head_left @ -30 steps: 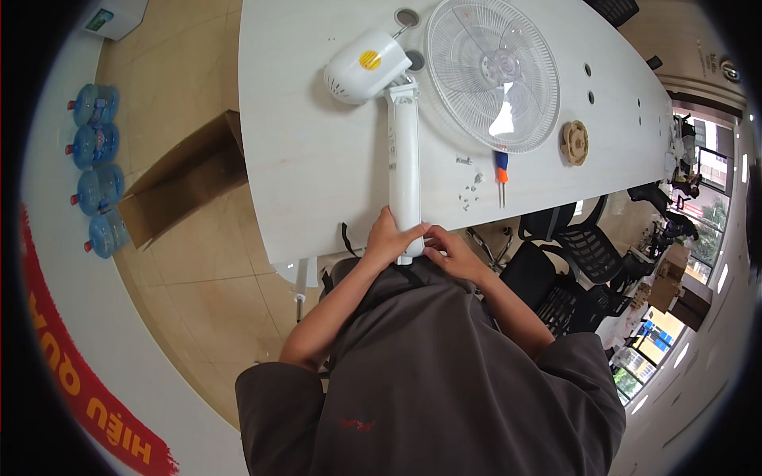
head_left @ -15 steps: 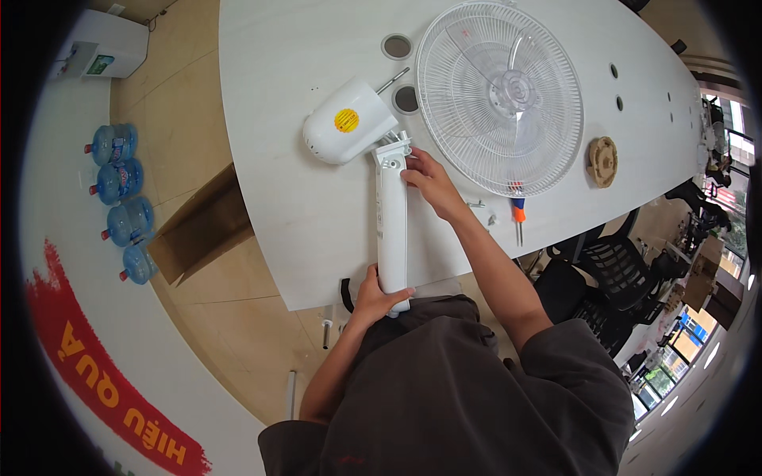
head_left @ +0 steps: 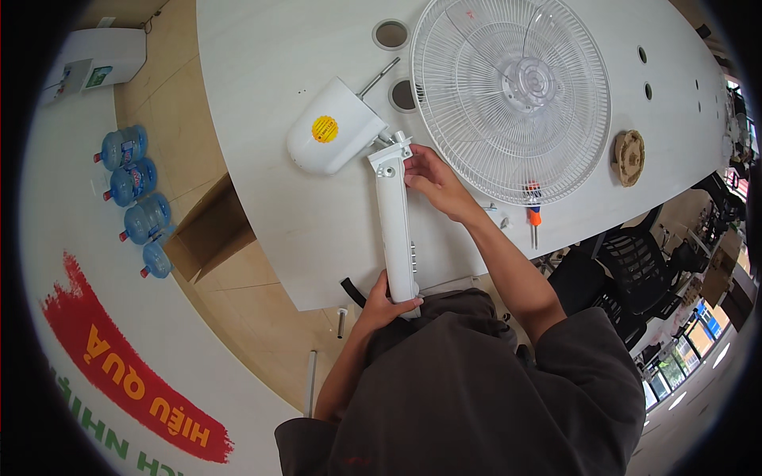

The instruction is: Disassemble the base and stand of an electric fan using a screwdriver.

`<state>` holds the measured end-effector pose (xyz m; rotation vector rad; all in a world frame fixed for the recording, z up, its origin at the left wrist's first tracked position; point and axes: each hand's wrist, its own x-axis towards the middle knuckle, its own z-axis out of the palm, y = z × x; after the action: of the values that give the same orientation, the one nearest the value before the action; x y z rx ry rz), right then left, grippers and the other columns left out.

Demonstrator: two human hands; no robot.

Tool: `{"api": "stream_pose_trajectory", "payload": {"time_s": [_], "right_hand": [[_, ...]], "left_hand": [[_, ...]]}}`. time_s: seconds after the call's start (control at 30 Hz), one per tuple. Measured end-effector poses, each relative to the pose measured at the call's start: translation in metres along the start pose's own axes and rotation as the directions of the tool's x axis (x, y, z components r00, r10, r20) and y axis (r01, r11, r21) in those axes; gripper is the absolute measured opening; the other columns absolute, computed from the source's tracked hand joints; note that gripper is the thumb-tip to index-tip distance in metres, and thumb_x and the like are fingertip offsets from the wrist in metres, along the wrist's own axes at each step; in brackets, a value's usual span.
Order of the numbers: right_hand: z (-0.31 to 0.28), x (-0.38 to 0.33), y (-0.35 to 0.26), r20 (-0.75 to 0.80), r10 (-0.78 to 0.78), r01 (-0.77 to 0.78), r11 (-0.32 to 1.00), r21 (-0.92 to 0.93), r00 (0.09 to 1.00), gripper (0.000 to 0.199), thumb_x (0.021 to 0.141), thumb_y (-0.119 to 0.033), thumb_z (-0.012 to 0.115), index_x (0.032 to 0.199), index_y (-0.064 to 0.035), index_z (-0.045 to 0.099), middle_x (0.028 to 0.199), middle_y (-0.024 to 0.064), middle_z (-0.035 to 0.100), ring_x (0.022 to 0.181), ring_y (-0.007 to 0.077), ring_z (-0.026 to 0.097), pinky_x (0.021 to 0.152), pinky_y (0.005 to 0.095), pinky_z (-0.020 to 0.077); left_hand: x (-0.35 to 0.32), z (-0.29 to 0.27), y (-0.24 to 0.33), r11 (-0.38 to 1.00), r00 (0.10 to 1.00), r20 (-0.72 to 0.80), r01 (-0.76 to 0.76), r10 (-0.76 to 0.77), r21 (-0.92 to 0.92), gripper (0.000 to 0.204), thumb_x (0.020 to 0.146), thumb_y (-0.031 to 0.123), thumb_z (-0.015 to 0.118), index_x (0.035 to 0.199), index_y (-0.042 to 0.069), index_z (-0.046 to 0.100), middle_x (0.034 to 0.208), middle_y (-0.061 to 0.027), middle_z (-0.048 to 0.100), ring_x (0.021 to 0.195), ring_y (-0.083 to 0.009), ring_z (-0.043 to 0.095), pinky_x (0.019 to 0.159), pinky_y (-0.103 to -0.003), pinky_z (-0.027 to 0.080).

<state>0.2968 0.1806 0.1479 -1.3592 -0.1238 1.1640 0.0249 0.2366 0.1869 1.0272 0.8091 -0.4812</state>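
A long white fan column (head_left: 394,214) lies lengthwise in front of me, its lower end close to my body. My left hand (head_left: 384,305) is wrapped round that lower end, thumb across the front. Several small knobs or buttons (head_left: 413,258) show along the column's right side. At the upper end, the curled fingers of my right hand (head_left: 438,182) grip the column's right edge beside the neck joint; some fingertips are hidden behind it. The white motor housing (head_left: 333,131), with a yellow round sticker and a metal shaft (head_left: 378,78), rests on the table, joined to the column's neck.
A round fan cage (head_left: 508,103) with clear blades lies at the right on the white table (head_left: 262,95). By its near rim are an orange-and-blue screwdriver (head_left: 535,218) and small metal parts (head_left: 505,224). Beyond are a brown moulded piece (head_left: 629,159), an open carton (head_left: 210,230) and black chairs (head_left: 627,246).
The column has turned slightly, so the knobs on its right side now show. Both hands keep their places on it. My view has shifted a little.
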Motion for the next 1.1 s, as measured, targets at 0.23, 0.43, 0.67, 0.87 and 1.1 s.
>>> {"api": "stream_pose_trajectory", "payload": {"time_s": [0.23,0.43,0.67,0.87,1.1], "right_hand": [[0.002,0.011,0.001,-0.041,0.042,-0.042,0.999,0.008,0.998,0.058,0.088,-0.01,0.064,0.138,0.002,0.037,0.113,0.011,0.052,0.105,0.0176,0.056,0.093,0.031,0.0466],[0.004,0.015,-0.009,0.062,0.087,-0.093,0.992,0.09,0.994,0.054,0.086,-0.01,0.062,0.134,0.0007,0.04,0.112,0.0099,0.055,0.103,0.018,0.058,0.088,0.0339,0.0523],[0.02,0.025,-0.036,0.027,0.235,-0.236,0.969,0.075,0.972,0.042,0.086,-0.017,0.059,0.123,0.0006,0.05,0.111,0.011,0.058,0.099,0.0205,0.062,0.083,0.0371,0.055],[0.018,0.036,-0.046,0.025,0.36,-0.36,0.933,-0.012,0.933,0.041,0.086,-0.017,0.059,0.12,0.0048,0.051,0.109,0.0136,0.06,0.099,0.0234,0.064,0.083,0.0376,0.056],[0.021,0.04,-0.067,0.083,0.405,-0.396,0.911,-0.113,0.91,0.043,0.088,-0.012,0.056,0.128,0.0036,0.051,0.111,0.0123,0.062,0.103,0.0211,0.064,0.088,0.037,0.055]], "left_hand": [[-0.002,0.006,0.01,1.0,1.0,0.02,-0.017,0.017,-0.007,0.077,0.073,0.015,0.086,0.135,0.001,0.043,0.113,-0.007,0.06,0.105,-0.0167,0.058,0.093,-0.034,0.048],[-0.005,0.005,0.008,0.999,1.0,0.008,-0.018,0.019,-0.033,0.079,0.072,0.016,0.086,0.136,0.001,0.042,0.115,-0.007,0.06,0.106,-0.0169,0.058,0.094,-0.034,0.047],[-0.006,0.001,-0.001,0.995,0.997,-0.021,-0.072,0.073,0.062,0.079,0.07,0.02,0.089,0.132,0.0,0.044,0.114,-0.0104,0.062,0.104,-0.02,0.062,0.093,-0.037,0.05],[-0.007,0.0,0.0,0.998,0.999,-0.019,-0.049,0.05,0.045,0.079,0.07,0.023,0.089,0.131,0.0,0.044,0.114,-0.0117,0.062,0.106,-0.0209,0.062,0.093,-0.037,0.05],[-0.004,-0.002,0.004,0.983,0.995,-0.049,-0.083,0.092,0.162,0.082,0.069,0.03,0.089,0.129,-0.003,0.044,0.114,-0.0148,0.062,0.105,-0.0236,0.062,0.093,-0.038,0.05]]}}
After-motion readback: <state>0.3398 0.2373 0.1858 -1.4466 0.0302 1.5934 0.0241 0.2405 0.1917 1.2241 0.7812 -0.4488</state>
